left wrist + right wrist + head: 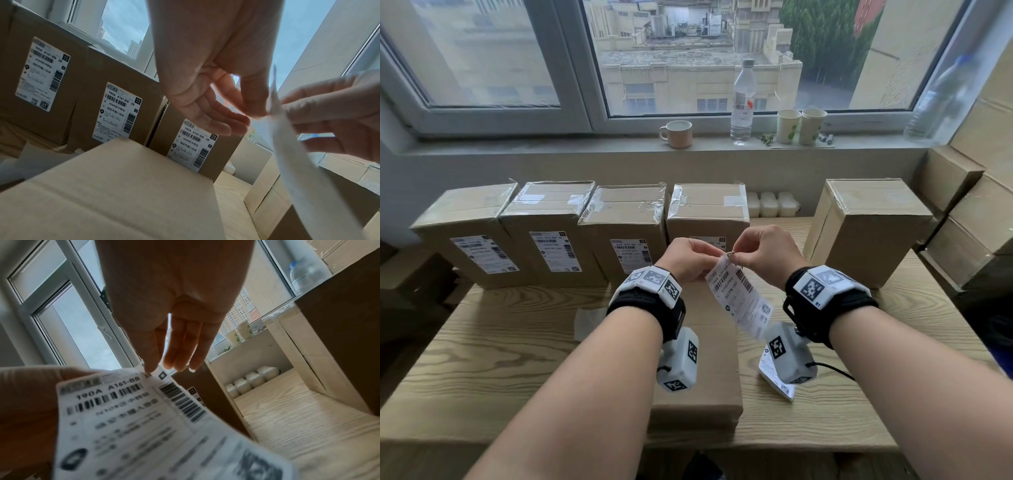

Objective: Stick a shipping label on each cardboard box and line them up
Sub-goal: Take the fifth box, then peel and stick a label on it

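A white shipping label [739, 294] hangs in the air between my hands, above an unlabelled cardboard box [698, 377] lying flat at the table's front. My left hand [690, 257] pinches the label's top left edge. My right hand [760, 251] pinches its top right corner [150, 372], where the paper curls. In the left wrist view the label [298, 162] shows its blank back. Several labelled boxes [551, 236] stand in a row at the back. One unlabelled box [869, 229] stands at the right.
Another label sheet [774, 377] lies on the wooden table [500, 359] under my right wrist. Bare backing paper [585, 322] lies at the left. More stacked boxes [969, 219] fill the right edge. A mug [676, 133], bottle [742, 102] and paper cups [801, 126] stand on the windowsill.
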The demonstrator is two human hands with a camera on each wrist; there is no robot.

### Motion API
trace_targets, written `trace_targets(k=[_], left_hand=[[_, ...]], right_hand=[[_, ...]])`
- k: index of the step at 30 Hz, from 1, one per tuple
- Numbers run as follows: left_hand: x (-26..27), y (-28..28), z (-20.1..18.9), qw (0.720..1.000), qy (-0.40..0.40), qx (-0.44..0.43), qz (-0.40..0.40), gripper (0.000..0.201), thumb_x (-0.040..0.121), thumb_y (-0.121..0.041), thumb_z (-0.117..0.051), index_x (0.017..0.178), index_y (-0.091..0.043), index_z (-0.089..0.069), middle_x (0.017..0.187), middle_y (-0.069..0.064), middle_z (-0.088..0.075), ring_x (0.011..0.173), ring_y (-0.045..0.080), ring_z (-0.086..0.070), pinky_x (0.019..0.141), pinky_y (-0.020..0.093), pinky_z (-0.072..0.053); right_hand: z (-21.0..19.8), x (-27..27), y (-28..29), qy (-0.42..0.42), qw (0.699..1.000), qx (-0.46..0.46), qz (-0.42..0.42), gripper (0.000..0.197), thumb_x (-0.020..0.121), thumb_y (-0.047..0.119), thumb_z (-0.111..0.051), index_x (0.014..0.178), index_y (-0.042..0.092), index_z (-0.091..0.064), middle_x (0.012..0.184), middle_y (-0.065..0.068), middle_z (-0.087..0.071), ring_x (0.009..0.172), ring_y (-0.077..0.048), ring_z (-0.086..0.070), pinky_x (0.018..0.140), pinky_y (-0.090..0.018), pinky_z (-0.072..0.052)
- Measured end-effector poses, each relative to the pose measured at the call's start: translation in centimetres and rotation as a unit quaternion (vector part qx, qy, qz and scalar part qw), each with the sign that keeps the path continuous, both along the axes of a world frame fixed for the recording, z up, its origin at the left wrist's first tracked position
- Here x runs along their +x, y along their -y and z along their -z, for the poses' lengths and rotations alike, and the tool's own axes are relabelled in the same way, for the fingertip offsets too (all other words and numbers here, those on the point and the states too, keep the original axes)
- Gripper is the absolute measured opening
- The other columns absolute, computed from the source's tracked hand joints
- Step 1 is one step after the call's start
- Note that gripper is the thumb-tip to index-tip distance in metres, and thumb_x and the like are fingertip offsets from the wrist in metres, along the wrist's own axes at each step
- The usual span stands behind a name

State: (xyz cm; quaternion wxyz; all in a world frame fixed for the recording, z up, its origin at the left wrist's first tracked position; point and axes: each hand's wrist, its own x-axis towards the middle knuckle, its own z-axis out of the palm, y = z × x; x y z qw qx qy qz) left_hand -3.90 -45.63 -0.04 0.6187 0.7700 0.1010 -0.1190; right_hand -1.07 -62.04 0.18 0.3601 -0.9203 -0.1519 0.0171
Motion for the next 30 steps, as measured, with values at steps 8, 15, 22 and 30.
trace_targets(k=[8, 15, 22, 30], left_hand=[[0.2, -0.2, 0.6, 0.999, -0.007, -0.033, -0.015, 0.012, 0.086, -0.005, -0.070, 0.080, -0.006, -0.060, 0.076, 0.012, -0.068, 0.061, 0.015, -0.068, 0.066, 0.028, -0.059], [0.1, -1.1, 0.7, 1.000, -0.018, -0.002, -0.020, 0.005, 0.087, -0.013, -0.069, 0.087, -0.009, -0.067, 0.078, 0.007, -0.069, 0.067, 0.015, -0.065, 0.071, 0.030, -0.059], [-0.1, -2.6, 1.2, 0.996, -0.061, 0.004, -0.063, 0.016, 0.087, -0.009, -0.068, 0.078, -0.012, -0.056, 0.077, 0.009, -0.066, 0.064, 0.017, -0.065, 0.055, 0.026, -0.054], [-0.6, -6.5, 2.7, 0.978, -0.079, 0.064, -0.179, 0.032, 0.083, 0.012, -0.059, 0.063, -0.011, -0.046, 0.076, 0.018, -0.061, 0.063, 0.028, -0.068, 0.072, 0.041, -0.060]], right_hand=[[0.1, 0.1, -0.1, -0.011, 0.999, 0.013, 0.030, 0.025, 0.075, 0.039, -0.080, 0.066, 0.023, -0.062, 0.070, 0.008, -0.061, 0.065, -0.005, -0.052, 0.062, -0.021, -0.040], [0.5, 0.0, -0.2, -0.028, 0.999, 0.001, 0.045, 0.023, 0.078, 0.034, -0.078, 0.068, 0.021, -0.062, 0.075, 0.005, -0.063, 0.071, -0.010, -0.056, 0.066, -0.025, -0.046], [0.8, 0.2, -0.7, -0.050, 0.995, 0.015, 0.084, 0.018, 0.076, 0.025, -0.077, 0.070, 0.020, -0.060, 0.076, 0.000, -0.071, 0.079, -0.018, -0.069, 0.075, -0.038, -0.057], [1.8, 0.6, -1.1, -0.062, 0.988, 0.043, 0.131, 0.021, 0.078, 0.009, -0.071, 0.078, 0.024, -0.054, 0.086, 0.000, -0.066, 0.084, -0.021, -0.068, 0.077, -0.041, -0.059]])
